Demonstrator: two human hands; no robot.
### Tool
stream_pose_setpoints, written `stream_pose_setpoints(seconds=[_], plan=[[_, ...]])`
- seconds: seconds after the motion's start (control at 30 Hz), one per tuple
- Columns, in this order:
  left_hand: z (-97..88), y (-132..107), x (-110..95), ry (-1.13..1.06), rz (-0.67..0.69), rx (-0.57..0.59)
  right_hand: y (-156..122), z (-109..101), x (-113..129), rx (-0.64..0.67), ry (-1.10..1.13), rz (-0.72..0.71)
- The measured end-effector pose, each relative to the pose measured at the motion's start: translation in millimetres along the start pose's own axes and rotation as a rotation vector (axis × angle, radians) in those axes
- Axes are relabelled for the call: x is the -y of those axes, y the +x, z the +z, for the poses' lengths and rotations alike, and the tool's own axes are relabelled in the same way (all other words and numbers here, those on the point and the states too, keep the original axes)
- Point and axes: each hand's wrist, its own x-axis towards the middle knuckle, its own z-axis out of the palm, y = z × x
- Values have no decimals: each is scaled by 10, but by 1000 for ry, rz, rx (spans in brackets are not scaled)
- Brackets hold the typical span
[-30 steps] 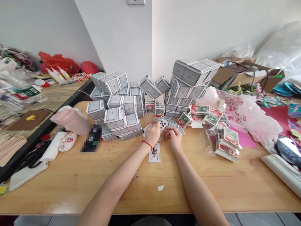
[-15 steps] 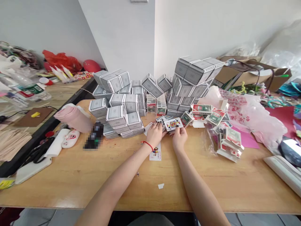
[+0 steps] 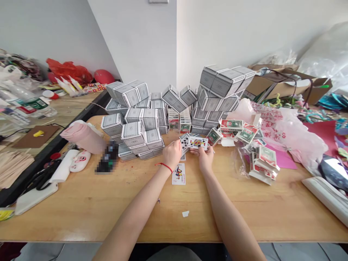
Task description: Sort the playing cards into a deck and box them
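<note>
My left hand point(image 3: 172, 153), with a red cord at the wrist, is closed at the edge of a black-suited playing card point(image 3: 185, 142); its fingertips are partly hidden. My right hand point(image 3: 206, 158) grips a face card point(image 3: 196, 141), thumb on top, with the picture side up. The two cards lie side by side and seem to overlap. A joker card point(image 3: 178, 174) rests face up on the table just below the left hand, with part of another card's edge above it.
Blocks folded from grey-backed cards stand in a left stack point(image 3: 136, 134) and a taller right stack point(image 3: 220, 90). Opened card boxes point(image 3: 262, 161) and a plastic bag point(image 3: 288, 127) lie to the right. At left are a pink roll point(image 3: 81, 136) and scissors point(image 3: 40, 177).
My left hand has drawn back slightly left and its fingers have curled in, uncovering more of the black-suited card and the joker. The right hand still holds the face card, now more level.
</note>
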Motion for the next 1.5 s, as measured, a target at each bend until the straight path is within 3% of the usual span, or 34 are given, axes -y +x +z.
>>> stream_pose_setpoints(seconds=[0.2,0.33,0.53,0.67,0.8,1.03,1.17,1.5], plan=[[12,-154,-155,-156,215,-146,-100,97,-51,304,107,164],[66,-221,-260,-194,239,-173,-73,56,-119,260,113,186],[18,-287,-258,-386,289,-111,-29,4,-139,217,35,161],[-72,-287,-146,-503,59,-216,-88,55,-119,329,76,240],[-46,-273,-22,-608,-172,-302,-136,91,-95,394,97,265],[104,-299,64,-870,-268,-161,-129,68,-58,428,65,269],[132,-269,86,-943,-337,-139,-120,40,-68,415,20,253],[74,-275,68,-826,-312,-147,-112,-7,-62,419,-25,277]])
